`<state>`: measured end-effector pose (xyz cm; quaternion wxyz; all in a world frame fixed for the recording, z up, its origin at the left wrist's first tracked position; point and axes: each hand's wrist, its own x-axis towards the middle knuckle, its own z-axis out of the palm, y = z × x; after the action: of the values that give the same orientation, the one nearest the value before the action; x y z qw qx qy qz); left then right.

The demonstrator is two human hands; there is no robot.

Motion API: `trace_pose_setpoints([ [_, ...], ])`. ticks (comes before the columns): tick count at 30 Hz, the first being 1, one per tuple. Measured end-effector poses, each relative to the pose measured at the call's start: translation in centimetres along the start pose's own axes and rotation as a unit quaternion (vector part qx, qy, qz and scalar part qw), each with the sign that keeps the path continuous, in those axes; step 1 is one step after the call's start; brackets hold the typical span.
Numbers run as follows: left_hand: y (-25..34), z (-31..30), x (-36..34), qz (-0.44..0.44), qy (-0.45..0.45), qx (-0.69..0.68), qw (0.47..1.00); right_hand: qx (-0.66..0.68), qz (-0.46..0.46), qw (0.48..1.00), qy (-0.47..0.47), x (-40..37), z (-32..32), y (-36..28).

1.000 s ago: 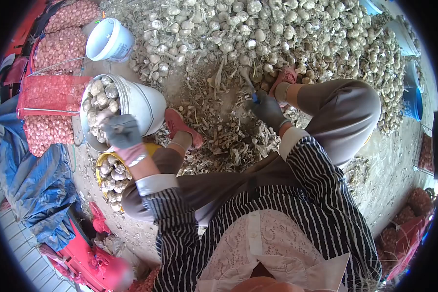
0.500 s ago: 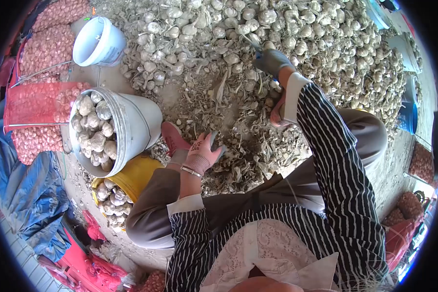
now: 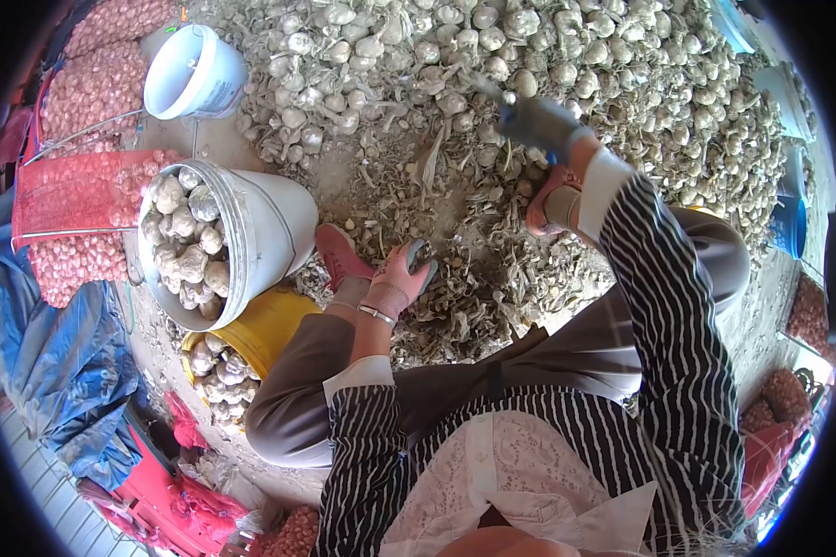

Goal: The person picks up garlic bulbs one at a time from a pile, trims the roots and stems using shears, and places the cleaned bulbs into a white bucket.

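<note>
My left hand (image 3: 401,278), in a pink glove with grey fingertips, hovers by my left pink shoe (image 3: 342,252), over dry garlic husks (image 3: 478,278). Its finger and thumb are a little apart, with nothing visible between them. Farther out, my right hand (image 3: 541,128) wears a grey glove and is closed around shears (image 3: 485,87). Their blades are smeared by motion, and a bit of blue shows under the palm. Just beyond this hand lies the big heap of garlic bulbs (image 3: 622,84), and one pale bulb (image 3: 526,84) sits near the blades.
A white bucket (image 3: 279,223) full of garlic bulbs leans at my left, touching a yellow bucket (image 3: 279,325) with more bulbs. Another white bucket (image 3: 215,79) stands behind. Red net sacks (image 3: 84,102) and a blue tarp (image 3: 56,362) lie farther left; a blue bucket (image 3: 788,227) is at right.
My right hand has moved slightly right and nearer with the shears. My left hand has shifted a little right, and its finger and thumb are closer together. The whole view has drifted slightly.
</note>
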<state>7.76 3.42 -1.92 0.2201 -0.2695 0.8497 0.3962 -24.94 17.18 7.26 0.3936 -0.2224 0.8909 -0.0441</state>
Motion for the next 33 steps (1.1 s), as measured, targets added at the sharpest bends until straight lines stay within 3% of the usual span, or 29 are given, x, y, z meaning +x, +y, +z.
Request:
trace_pose_setpoints([
  [1, -0.4, 0.1, 0.6, -0.008, -0.006, -0.036, 0.999, 0.098, -0.003, 0.994, -0.041, -2.1, 0.8, -0.2],
  [3, -1.0, 0.4, 2.7, 0.001, 0.034, -0.086, 0.996, 0.059, -0.114, 0.992, 0.001, -5.8, 3.9, 1.1],
  [4, -0.7, 0.5, 4.1, 0.004, 0.073, -0.137, 0.988, 0.302, -0.086, 0.949, -0.030, -7.3, 5.9, 2.7],
  [5, 0.4, 0.3, 5.4, 0.010, 0.069, -0.136, 0.988, 0.529, -0.053, 0.845, -0.058, -8.9, 7.9, 4.0],
  [7, 3.4, -0.5, 8.3, 0.081, 0.144, -0.040, 0.985, 0.644, -0.044, 0.763, 0.026, -12.5, 11.2, 4.5],
  [9, 8.6, -1.5, 10.5, 0.116, 0.146, 0.021, 0.982, 0.670, -0.017, 0.741, 0.047, -14.6, 14.9, 5.5],
  [11, 13.8, -2.1, 13.3, 0.152, 0.148, 0.082, 0.974, 0.777, 0.100, 0.621, -0.014, -15.1, 15.9, 4.4],
  [12, 16.1, -2.3, 14.9, 0.175, 0.154, 0.148, 0.961, 0.771, 0.093, 0.629, 0.025, -15.0, 16.6, 4.0],
  [15, 22.0, -2.4, 20.2, 0.204, 0.150, 0.259, 0.932, 0.822, 0.141, 0.550, -0.048, -13.1, 18.4, 3.5],
  [16, 23.3, -2.1, 22.1, 0.214, 0.165, 0.313, 0.911, 0.824, 0.140, 0.547, -0.044, -12.7, 18.6, 2.9],
  [19, 25.7, -1.3, 26.3, 0.159, 0.101, 0.349, 0.918, 0.824, 0.091, 0.559, -0.022, -11.7, 18.9, 1.6],
  [21, 25.3, -0.3, 27.2, 0.104, 0.146, 0.348, 0.920, 0.800, 0.066, 0.596, 0.033, -11.2, 19.4, 1.6],
  [22, 25.0, 0.1, 27.4, 0.123, 0.196, 0.352, 0.907, 0.811, 0.090, 0.578, -0.007, -11.0, 19.6, 2.2],
  [26, 24.2, -0.5, 26.9, 0.101, 0.156, 0.316, 0.930, 0.823, 0.112, 0.555, 0.035, -10.9, 19.6, 2.6],
  [29, 21.5, -0.2, 24.4, 0.102, 0.156, 0.343, 0.921, 0.810, 0.090, 0.577, 0.046, -10.7, 20.4, 3.0],
  [31, 18.5, 0.6, 23.8, 0.146, 0.222, 0.244, 0.933, 0.747, 0.072, 0.659, 0.048, -10.8, 20.8, 2.8],
  [33, 16.5, 0.5, 22.8, 0.121, 0.246, 0.253, 0.928, 0.761, 0.070, 0.644, 0.035, -11.4, 20.9, 2.5],
])
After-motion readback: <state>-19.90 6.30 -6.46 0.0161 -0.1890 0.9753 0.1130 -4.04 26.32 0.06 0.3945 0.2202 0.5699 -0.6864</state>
